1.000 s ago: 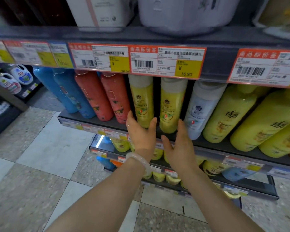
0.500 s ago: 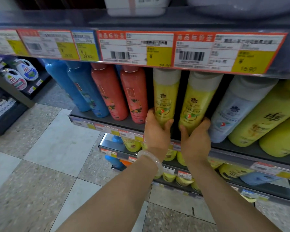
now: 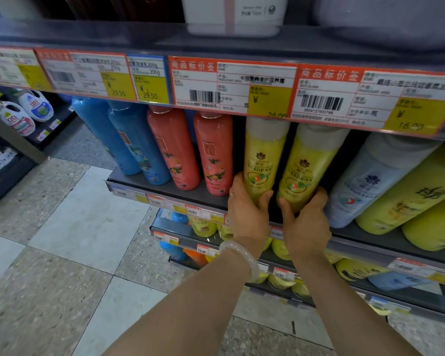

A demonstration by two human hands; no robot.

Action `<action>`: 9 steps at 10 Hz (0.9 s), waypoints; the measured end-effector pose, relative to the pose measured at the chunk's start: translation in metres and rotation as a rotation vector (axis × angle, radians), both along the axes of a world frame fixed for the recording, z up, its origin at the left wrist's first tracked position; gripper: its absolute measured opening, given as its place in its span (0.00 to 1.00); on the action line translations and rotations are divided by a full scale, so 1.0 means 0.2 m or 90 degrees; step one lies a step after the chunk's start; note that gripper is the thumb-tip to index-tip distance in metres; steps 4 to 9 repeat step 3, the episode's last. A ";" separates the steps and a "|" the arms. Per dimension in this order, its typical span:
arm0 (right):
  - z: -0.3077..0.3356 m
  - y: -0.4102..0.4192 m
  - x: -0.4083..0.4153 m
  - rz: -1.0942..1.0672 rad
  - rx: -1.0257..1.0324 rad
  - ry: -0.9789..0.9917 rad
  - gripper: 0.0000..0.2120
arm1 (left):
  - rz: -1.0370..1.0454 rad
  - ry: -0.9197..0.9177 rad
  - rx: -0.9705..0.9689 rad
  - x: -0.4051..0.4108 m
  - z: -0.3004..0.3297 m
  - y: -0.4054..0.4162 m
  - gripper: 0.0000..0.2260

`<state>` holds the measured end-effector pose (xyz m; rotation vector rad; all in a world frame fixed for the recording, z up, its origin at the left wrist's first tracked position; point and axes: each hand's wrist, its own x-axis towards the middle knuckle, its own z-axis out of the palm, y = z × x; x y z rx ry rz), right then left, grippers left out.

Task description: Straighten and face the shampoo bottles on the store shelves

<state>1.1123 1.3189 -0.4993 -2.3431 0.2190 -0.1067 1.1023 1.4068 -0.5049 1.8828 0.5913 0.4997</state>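
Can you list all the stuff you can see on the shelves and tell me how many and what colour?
blue bottles: two, blue, left end of the middle shelf
red bottles: two, coral red, right of the blue ones
yellow bottles: two, yellow with pale caps, middle, both being held
pale bottle: one, whitish blue, right of those
big yellow bottles: at least two, yellow, far right
price tags: several, red and yellow, upper shelf edge
bracelet: one, white, left wrist
left hand: grips the left yellow bottle
right hand: grips the right yellow bottle
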 end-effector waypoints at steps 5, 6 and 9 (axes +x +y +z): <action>0.03 -0.05 -0.17 0.077 0.137 -0.066 0.33 | -0.050 -0.026 -0.012 -0.05 -0.01 0.02 0.29; 0.03 -0.05 -0.17 0.077 0.137 -0.066 0.33 | -0.050 -0.026 -0.012 -0.05 -0.01 0.02 0.29; 0.03 -0.05 -0.17 0.077 0.137 -0.066 0.33 | -0.050 -0.026 -0.012 -0.05 -0.01 0.02 0.29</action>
